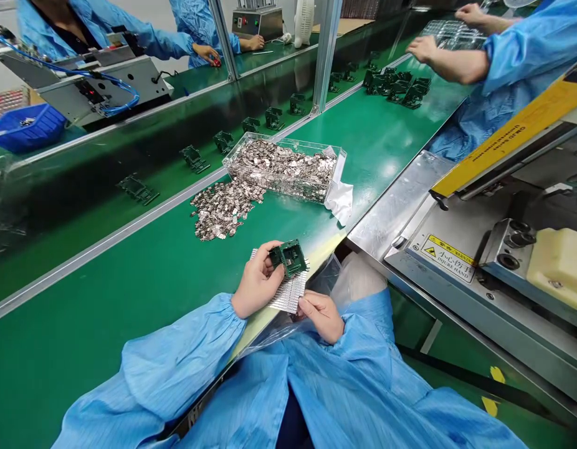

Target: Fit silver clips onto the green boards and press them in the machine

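My left hand (259,284) is closed around a dark green plastic housing (292,257) with an open, box-like middle and small prongs along its edge. Just under the housing lies a silvery sheet (288,294) marked in fine rows. My right hand (323,315) pinches the lower corner of that sheet between thumb and fingers. Beyond my hands, a pile of small metal pieces (225,209) lies on the green table (176,268). Beside it stands a clear plastic tray (335,171) filled with similar pieces.
On the right sits a press machine (450,255) with a yellow arm (513,131). Several green housings (398,86) lie farther up the table; others line the conveyor (164,168) behind a metal rail. Co-workers' hands (424,50) are at the upper right and upper left. A blue bin (29,128) stands left.
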`<control>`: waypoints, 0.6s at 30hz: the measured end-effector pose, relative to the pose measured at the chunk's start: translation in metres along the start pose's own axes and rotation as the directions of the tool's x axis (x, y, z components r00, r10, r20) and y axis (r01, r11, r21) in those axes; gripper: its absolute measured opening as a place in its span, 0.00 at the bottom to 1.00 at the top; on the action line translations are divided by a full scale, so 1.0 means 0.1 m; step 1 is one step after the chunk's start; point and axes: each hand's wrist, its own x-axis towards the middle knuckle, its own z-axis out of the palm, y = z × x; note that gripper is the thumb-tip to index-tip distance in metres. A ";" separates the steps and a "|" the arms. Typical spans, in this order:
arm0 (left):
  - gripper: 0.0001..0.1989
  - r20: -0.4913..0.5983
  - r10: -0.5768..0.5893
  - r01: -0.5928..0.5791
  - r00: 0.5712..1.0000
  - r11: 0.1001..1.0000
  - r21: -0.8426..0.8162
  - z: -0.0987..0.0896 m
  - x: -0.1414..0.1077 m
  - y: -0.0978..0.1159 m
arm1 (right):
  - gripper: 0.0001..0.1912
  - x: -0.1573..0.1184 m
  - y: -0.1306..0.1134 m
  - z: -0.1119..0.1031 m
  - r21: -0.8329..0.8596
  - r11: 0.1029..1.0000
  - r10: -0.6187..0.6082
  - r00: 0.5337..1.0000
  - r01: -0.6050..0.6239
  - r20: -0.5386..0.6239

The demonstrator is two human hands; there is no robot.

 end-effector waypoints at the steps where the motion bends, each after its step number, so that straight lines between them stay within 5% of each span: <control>1: 0.22 -0.002 -0.002 0.002 1.000 1.000 -0.004 0.00 0.00 0.00 | 0.29 0.00 0.03 -0.02 -0.034 0.999 0.010 1.000 -0.009 0.028; 5: 0.22 -0.034 0.004 -0.005 0.999 0.999 -0.033 0.00 0.00 0.01 | 0.23 -0.03 0.11 -0.12 -0.199 0.976 0.110 0.987 -0.086 0.116; 9: 0.21 -0.051 0.005 -0.010 0.999 0.996 -0.089 0.00 -0.01 0.04 | 0.13 -0.07 -0.11 -0.33 -0.365 0.921 0.153 0.988 -0.135 0.022; 13: 0.22 -0.050 0.005 -0.011 0.999 0.993 -0.120 -0.01 -0.03 0.03 | 0.09 -0.04 -0.60 -0.46 -0.396 0.916 -0.026 0.976 -0.063 -0.215; 18: 0.22 -0.075 0.045 -0.050 0.996 0.996 -0.071 0.00 -0.07 0.04 | 0.06 0.18 -0.94 -0.30 -0.273 0.947 -0.251 0.920 0.168 -0.302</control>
